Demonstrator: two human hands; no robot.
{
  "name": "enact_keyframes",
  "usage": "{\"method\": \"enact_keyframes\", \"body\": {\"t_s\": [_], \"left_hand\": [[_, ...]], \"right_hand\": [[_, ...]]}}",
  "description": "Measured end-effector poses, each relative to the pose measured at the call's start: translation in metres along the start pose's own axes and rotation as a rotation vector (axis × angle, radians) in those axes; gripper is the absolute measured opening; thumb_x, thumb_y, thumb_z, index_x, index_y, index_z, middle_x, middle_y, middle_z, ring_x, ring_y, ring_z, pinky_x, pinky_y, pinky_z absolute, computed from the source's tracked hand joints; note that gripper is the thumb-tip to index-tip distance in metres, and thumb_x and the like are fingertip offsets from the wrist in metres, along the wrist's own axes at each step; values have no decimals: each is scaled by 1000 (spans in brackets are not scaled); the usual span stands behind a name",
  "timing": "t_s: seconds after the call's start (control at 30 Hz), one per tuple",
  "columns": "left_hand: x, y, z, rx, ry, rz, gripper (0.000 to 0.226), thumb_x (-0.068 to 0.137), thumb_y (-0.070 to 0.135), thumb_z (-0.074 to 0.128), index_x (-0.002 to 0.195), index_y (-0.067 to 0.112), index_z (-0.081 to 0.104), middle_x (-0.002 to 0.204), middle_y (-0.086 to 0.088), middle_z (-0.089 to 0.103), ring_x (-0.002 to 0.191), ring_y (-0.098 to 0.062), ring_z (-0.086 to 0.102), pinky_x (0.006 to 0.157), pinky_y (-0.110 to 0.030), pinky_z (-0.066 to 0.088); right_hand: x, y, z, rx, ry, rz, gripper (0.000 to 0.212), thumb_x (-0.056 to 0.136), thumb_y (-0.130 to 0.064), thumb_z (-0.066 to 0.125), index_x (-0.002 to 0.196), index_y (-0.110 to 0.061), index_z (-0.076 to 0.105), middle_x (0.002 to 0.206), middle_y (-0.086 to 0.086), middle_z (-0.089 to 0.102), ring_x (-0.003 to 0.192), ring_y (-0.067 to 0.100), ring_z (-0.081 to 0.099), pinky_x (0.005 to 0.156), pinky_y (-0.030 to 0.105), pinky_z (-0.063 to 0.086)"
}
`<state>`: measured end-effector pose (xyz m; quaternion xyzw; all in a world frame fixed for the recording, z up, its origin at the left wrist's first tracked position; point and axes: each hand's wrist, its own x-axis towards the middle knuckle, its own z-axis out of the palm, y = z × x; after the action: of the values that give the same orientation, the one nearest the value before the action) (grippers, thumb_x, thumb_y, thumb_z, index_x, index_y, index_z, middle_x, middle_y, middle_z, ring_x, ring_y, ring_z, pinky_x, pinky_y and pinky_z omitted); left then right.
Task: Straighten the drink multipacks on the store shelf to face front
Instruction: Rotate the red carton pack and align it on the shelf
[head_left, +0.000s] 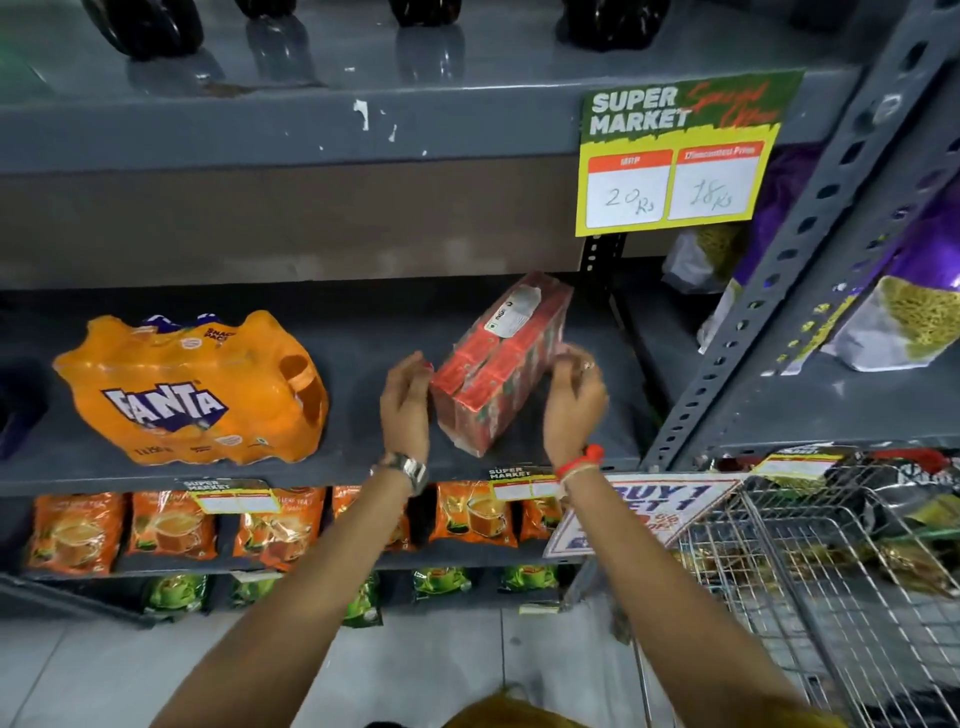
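A red shrink-wrapped multipack of juice cartons (501, 364) lies on the grey middle shelf (358, 462), turned at an angle with its long side running back and to the right. My left hand (406, 402) sits at its near left corner, fingertips touching the wrap. My right hand (574, 397) is at its right side, fingers curled and blurred against the pack. An orange Fanta multipack (192, 387) rests to the left on the same shelf, its logo tilted but facing outward.
A yellow price sign (675, 156) hangs from the upper shelf edge. Dark bottles (150, 26) stand above. Orange tea pouches (171, 525) fill the shelf below. A wire basket (810, 571) is at lower right, beside a slotted upright post (779, 270) and snack bags (904, 312).
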<state>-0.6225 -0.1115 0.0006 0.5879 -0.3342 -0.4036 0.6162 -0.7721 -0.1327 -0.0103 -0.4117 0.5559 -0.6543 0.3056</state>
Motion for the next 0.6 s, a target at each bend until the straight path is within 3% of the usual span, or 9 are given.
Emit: {"method": "enact_keyframes", "body": {"t_s": [0.1,0.17,0.27,0.37,0.43,0.5,0.53,0.6], "left_hand": [[-30,-14,10,135,-111,233,68,76,32,64,135,15,34,138,-6,41,125,-16,43,101,-25,40],[-34,-22,21,264,-151,262,95,62,49,67,140,22,19,147,-7,26,134,-18,32,108,-35,33],[-32,-22,29,259,-155,231,109,54,65,67,139,40,3,150,-4,13,138,-21,24,111,-50,30],[-22,-24,24,246,-218,227,108,50,71,66,131,51,-4,150,-4,10,138,-22,22,110,-55,28],[-13,-22,18,205,-288,192,112,47,68,69,129,51,-5,150,-8,9,138,-22,22,111,-53,28],[-2,-18,11,167,-354,147,118,48,59,76,134,47,-5,149,-8,15,136,-21,27,111,-52,29],[4,-14,6,170,-385,125,123,50,53,77,138,39,-7,146,-4,21,132,-17,32,110,-46,34],[16,-6,-3,167,-455,81,135,45,61,75,141,25,-13,131,9,34,115,-2,44,94,-17,47]], "right_hand": [[49,-7,14,-152,-114,7,41,93,-25,48,127,-5,53,134,18,52,127,29,43,110,43,31],[81,-11,26,-224,-162,25,46,93,-27,50,135,-8,45,141,15,45,134,27,35,115,38,24],[113,-13,39,-247,-265,96,46,88,-26,56,130,-8,52,134,13,55,126,26,47,108,32,34],[120,-12,36,-260,-347,153,29,89,-16,55,115,-6,62,117,12,64,105,21,57,81,18,39],[120,-10,29,-230,-320,152,25,88,-12,56,112,-7,63,108,9,63,97,17,55,70,8,41],[117,-4,18,-186,-247,163,23,85,-11,60,107,-10,63,105,7,62,96,17,56,76,6,43],[115,0,14,-168,-205,174,25,83,-12,62,108,-9,62,107,7,62,97,18,56,75,7,43],[106,6,3,-127,-111,203,33,80,-15,65,111,-6,58,114,13,61,97,17,55,73,11,43]]}}
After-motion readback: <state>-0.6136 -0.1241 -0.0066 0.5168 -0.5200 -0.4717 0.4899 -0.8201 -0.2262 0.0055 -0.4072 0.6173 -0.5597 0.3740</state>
